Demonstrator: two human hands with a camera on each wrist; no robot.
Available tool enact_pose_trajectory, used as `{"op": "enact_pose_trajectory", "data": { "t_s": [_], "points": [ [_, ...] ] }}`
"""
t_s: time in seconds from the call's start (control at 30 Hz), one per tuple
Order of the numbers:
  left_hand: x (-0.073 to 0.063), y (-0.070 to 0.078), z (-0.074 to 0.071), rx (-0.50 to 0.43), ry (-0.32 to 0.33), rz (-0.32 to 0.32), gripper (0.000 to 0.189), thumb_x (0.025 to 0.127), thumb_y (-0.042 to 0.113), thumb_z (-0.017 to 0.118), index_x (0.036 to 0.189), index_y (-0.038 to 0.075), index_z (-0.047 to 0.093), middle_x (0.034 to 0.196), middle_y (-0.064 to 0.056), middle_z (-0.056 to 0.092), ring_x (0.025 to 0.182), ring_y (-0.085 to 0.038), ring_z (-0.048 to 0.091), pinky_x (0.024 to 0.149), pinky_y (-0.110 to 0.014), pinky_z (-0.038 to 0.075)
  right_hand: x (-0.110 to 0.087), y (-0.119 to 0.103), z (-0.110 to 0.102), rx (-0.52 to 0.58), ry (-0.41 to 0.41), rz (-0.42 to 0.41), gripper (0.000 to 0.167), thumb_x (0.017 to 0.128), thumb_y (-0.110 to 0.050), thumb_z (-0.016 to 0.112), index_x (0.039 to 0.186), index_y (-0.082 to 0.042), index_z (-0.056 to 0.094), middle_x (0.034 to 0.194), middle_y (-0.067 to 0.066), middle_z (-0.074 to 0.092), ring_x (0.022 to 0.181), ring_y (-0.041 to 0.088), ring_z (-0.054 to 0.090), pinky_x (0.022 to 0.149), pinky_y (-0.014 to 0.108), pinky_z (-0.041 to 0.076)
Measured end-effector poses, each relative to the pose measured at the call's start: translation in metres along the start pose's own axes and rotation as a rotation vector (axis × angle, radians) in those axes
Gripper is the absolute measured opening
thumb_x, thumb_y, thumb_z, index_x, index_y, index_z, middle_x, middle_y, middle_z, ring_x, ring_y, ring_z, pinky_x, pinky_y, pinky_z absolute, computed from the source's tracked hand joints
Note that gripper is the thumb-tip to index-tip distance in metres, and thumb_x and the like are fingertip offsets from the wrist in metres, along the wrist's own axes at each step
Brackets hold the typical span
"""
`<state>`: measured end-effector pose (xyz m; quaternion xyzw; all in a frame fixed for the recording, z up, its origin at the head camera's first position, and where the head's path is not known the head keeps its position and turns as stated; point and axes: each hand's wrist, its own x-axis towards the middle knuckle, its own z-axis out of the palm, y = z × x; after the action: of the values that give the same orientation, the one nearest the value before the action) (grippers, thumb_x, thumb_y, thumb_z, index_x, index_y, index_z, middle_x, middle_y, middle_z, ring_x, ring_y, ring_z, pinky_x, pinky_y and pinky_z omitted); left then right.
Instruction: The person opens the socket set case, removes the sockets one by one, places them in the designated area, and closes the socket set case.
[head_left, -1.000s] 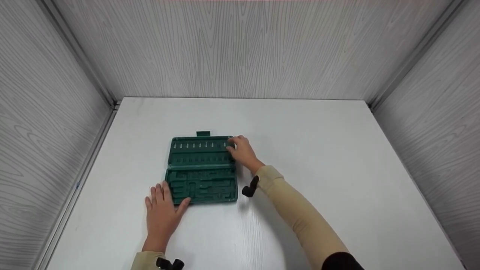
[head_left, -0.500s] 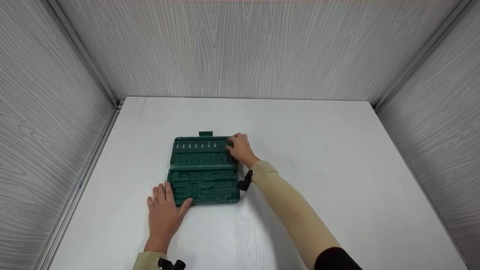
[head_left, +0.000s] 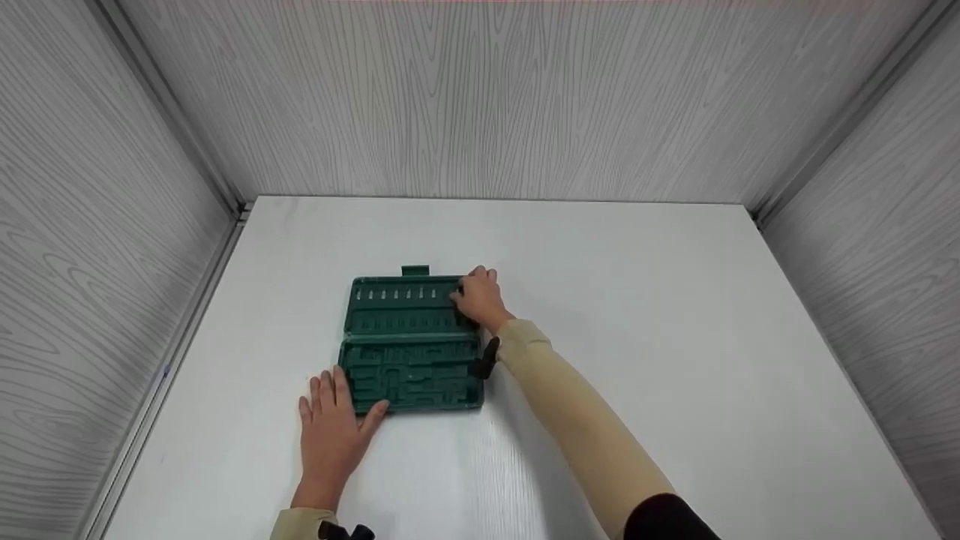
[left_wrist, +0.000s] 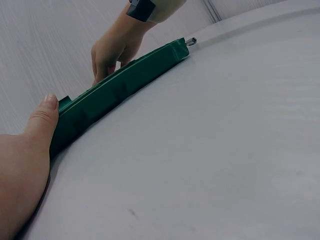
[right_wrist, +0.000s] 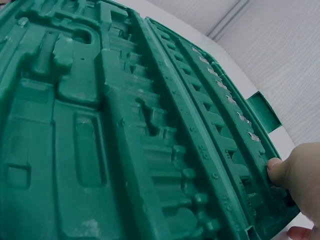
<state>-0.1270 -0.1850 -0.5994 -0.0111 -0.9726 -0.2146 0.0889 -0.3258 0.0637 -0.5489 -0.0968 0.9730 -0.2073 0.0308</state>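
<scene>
Directly beneath case (head_left: pixel 412 337): white tabletop (head_left: pixel 637 300)

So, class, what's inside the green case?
Inside the green case, a row of small silvery pieces lines the far half; moulded recesses shape the near half. The right hand covers the row's right end, hiding that spot.

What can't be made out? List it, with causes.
Head: corner of the green tool case, hidden by the right hand.
Head: exact type of the silver pieces, too small.
Left wrist: case interior, hidden by its wall.
Right wrist: right hand, cut off by right edge.
</scene>
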Motion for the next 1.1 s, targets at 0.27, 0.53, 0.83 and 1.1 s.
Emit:
{"op": "enact_pose_trajectory", "data": {
  "t_s": [0.27,0.53,0.83,1.1],
  "points": [
    [-0.0003,0.0013,-0.0018,0.015,-0.005,0.009,0.099,0.085,0.067,0.044,0.146,-0.005,0.014,0.146,-0.031,0.019,0.136,-0.044,0.011,0.106,-0.059,0.007,-0.0002,0.0005,-0.0008,0.029,0.020,0.024,0.026,0.092,-0.027,0.058,0.105,-0.004,0.059,0.108,0.011,0.049,0.100,0.025,0.038,0.085,0.037,0.038],
    [0.0014,-0.0001,-0.0038,0.011,-0.002,0.012,0.099,0.085,0.067,0.045,0.146,-0.005,0.013,0.146,-0.031,0.019,0.136,-0.044,0.010,0.106,-0.059,0.006,-0.0005,0.0015,-0.0004,0.149,0.066,0.033,0.023,0.091,-0.022,0.059,0.107,-0.005,0.059,0.109,0.009,0.049,0.103,0.024,0.039,0.088,0.037,0.038],
    [0.0007,0.0001,-0.0016,0.010,0.010,0.012,0.100,0.085,0.067,0.045,0.146,-0.005,0.015,0.146,-0.031,0.020,0.136,-0.044,0.012,0.106,-0.059,0.007,-0.0028,0.0005,0.0009,0.148,0.081,0.049,0.022,0.093,-0.020,0.057,0.105,-0.003,0.066,0.111,0.009,0.051,0.105,0.024,0.041,0.089,0.037,0.040],
    [0.0002,0.0011,-0.0027,0.014,-0.008,0.007,0.100,0.085,0.068,0.043,0.146,-0.006,0.014,0.146,-0.032,0.019,0.136,-0.044,0.011,0.105,-0.059,0.007,-0.0051,0.0035,0.0035,0.203,0.115,0.062,0.020,0.092,-0.019,0.059,0.101,-0.003,0.067,0.109,0.009,0.052,0.104,0.024,0.042,0.087,0.037,0.041]
  ]
}}
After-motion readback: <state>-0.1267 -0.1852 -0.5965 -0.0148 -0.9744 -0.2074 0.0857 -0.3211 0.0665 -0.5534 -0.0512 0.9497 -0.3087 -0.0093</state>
